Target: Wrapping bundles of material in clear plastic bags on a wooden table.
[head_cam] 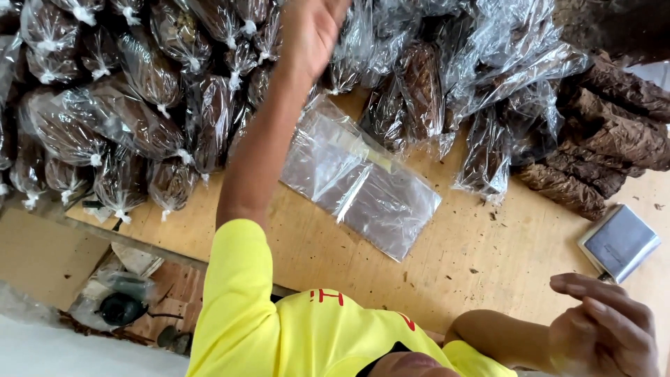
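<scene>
My left hand (310, 31) stretches up and away from me to a heap of clear bags filled with dark brown dried leaves (139, 119). It touches the bags at the top edge, where its fingertips are cut off by the frame. My right hand (604, 328) hovers low at the right over the wooden table (460, 265), fingers loosely curled and apart, with nothing in them. A flat stack of empty clear plastic bags (359, 181) lies on the table just right of my left forearm.
Unbagged rolls of dark dried leaves (607, 139) are piled at the right. A small flat grey square device (618, 241) lies near my right hand. More filled bags (488, 91) lie at the top centre. Clutter and a dark round object (120, 308) sit below the table's left edge.
</scene>
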